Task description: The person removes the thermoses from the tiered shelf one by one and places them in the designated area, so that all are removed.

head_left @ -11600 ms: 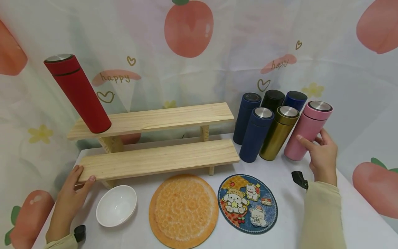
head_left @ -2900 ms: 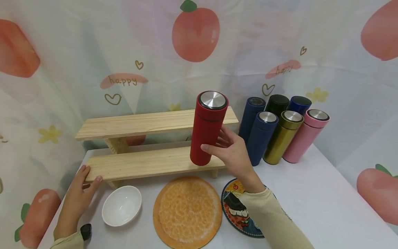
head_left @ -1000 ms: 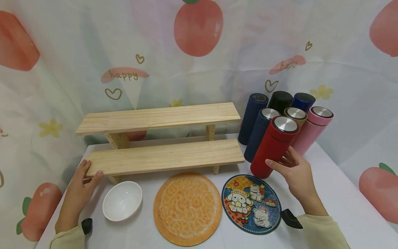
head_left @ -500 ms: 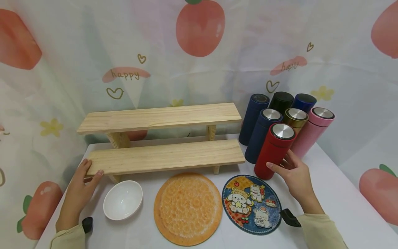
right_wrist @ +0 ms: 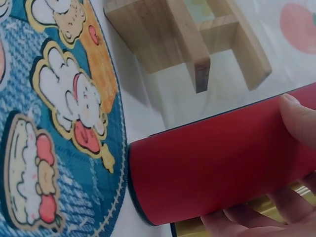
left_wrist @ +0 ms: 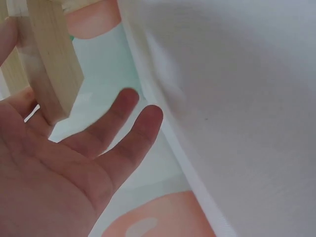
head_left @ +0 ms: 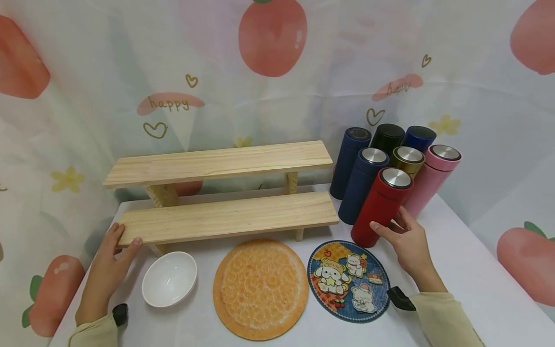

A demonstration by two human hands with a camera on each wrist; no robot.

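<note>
My right hand [head_left: 409, 246] holds a red vacuum flask [head_left: 379, 207] with a silver lid, thumb on its near side and fingers behind. It stands on the table in front of the gold flask [head_left: 407, 159], beside the dark blue flask [head_left: 362, 188] and the pink flask [head_left: 435, 179]. In the right wrist view, the red flask's base [right_wrist: 140, 185] sits near the edge of the cartoon mat [right_wrist: 111, 163]. With thumb and index finger, my left hand [head_left: 106, 270] grips the left end of the two-tier wooden shelf's lower board [head_left: 225, 219]; its other fingers [left_wrist: 133, 148] spread free.
Behind stand another navy flask [head_left: 350, 164], a black flask [head_left: 387, 137] and a shiny blue flask [head_left: 418, 138]. A white bowl [head_left: 169, 279], a round biscuit-print mat [head_left: 260, 289] and a cartoon mat [head_left: 349, 282] lie in front. The shelf's upper board [head_left: 217, 164] is bare.
The red flask first stood on the upper board's left end; my right hand let go of the pink flask and carried the red one right, setting it before the other flasks. My left hand stayed put.
</note>
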